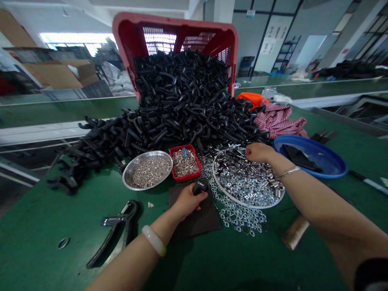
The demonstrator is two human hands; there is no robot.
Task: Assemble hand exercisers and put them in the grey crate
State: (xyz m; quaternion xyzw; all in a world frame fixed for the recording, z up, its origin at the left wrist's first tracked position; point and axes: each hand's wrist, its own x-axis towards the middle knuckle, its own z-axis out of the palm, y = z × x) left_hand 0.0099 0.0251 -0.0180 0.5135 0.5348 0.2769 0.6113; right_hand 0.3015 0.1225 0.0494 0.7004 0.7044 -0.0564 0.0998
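My left hand (pixel 188 200) is closed around a black plastic part (pixel 200 186) above a dark square pad (pixel 197 222). My right hand (pixel 257 153) reaches to the back of a round white-rimmed tray (pixel 233 197) of metal washers and small fittings; its fingers are pinched together at the pile, and what they hold is too small to make out. Left of the tray are a red square basket (pixel 198 174) of small metal pins and a silver bowl (pixel 125 182) of small metal pieces. Loose washers (pixel 242 220) lie along the tray's front edge.
A red crate (pixel 176 22) spills a large heap of black parts (pixel 182 109) behind. A hand grip tool (pixel 121 226) lies at left, a metal ring (pixel 63 243) beyond it. At right are a blue tray (pixel 336 165) with a phone, a checkered cloth (pixel 280 121) and a cylinder (pixel 295 232).
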